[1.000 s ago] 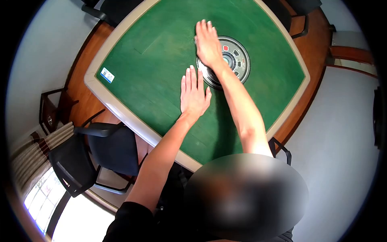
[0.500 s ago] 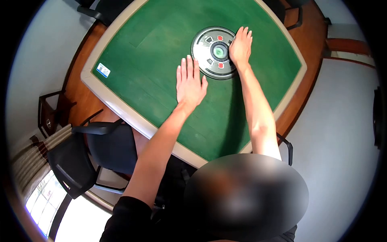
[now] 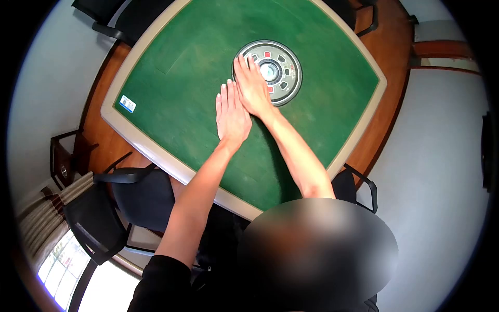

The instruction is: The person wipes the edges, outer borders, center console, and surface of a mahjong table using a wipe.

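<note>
A green-topped mahjong table (image 3: 306,130) with a pale rim fills the middle of the head view. Set in its surface is a round control panel (image 3: 293,78) with red and dark buttons around a clear dome. My left hand (image 3: 232,117) lies flat on the green felt below and left of the panel, fingers stretched out and holding nothing. Over the panel's left part reaches my right hand (image 3: 252,91), its fingers extended and also without anything in them. The two hands are side by side, seemingly touching, and the right one hides some of the buttons.
A white-and-blue sticker (image 3: 128,103) is near the table's left corner. Dark chairs stand around the table, one (image 3: 143,197) at the lower left and another (image 3: 145,21) at the upper left. A small dark wooden stand (image 3: 63,161) is by the left wall.
My right hand has moved left from the panel's right edge across to its left side, beside my left hand. My left hand has shifted slightly left and down. The view has shifted a little.
</note>
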Available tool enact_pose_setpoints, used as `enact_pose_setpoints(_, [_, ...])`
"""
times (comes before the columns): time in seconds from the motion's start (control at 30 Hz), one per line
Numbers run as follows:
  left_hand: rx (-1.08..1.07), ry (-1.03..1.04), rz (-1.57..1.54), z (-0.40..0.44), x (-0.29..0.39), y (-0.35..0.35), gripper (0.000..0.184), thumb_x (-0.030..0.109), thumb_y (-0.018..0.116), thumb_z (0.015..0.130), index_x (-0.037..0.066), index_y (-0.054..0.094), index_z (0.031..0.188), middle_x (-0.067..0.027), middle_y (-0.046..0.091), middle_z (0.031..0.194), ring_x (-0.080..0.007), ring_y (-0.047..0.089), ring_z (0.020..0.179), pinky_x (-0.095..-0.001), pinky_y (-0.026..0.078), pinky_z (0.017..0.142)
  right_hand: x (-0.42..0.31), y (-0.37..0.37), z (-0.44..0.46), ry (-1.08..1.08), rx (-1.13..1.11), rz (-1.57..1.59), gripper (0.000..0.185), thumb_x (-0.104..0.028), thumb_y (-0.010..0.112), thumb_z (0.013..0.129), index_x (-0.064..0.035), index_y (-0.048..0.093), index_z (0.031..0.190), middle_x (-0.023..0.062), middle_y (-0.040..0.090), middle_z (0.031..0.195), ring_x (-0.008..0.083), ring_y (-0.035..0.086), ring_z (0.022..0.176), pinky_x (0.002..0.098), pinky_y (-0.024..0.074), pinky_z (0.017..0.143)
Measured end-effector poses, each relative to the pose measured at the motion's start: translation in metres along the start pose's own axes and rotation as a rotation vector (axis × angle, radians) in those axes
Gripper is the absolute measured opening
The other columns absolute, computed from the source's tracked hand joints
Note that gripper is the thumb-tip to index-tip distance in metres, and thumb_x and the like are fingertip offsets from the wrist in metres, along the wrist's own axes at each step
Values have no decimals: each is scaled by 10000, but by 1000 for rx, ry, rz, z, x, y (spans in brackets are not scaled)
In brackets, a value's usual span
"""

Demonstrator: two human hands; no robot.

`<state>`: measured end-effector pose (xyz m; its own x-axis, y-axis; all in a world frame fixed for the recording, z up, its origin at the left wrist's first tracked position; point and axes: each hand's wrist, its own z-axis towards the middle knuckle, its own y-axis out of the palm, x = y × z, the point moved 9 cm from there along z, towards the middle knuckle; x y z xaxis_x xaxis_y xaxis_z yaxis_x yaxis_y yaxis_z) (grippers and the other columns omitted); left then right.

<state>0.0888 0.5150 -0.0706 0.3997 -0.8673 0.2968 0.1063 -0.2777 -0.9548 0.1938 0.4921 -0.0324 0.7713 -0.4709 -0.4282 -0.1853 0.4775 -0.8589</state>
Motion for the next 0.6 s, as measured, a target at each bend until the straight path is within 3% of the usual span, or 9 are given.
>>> enact_pose_setpoints(0.3, [-12,21,-23,0,6,-7,691,273,474,1125,-25,295,1723,-183,249,1821,-366,228,1690,-508,201,1384,87,-6,77,110,48,-323,624,-144,553,1048,78,442,1620,304,444,1695,481,381,1605,561,279,1349])
enact_pose_setpoints(0.47, [14,30,-3,0,4,-6,694,277,477,1122,-35,300,1717,-188,261,1815,-376,240,1682,-510,205,1381,143,-36,36,261,38,-302,706,-146,637,1025,68,395,1652,299,383,1732,480,324,1632,551,255,1362])
enact_pose_setpoints(0.6, [56,42,-12,-1,4,-6,699,287,483,1121,-27,302,1719,-181,283,1811,-369,247,1680,-504,201,1382,137,-58,-19,259,44,-287,705,-107,644,1006,93,397,1636,330,386,1713,522,315,1620,567,259,1359])
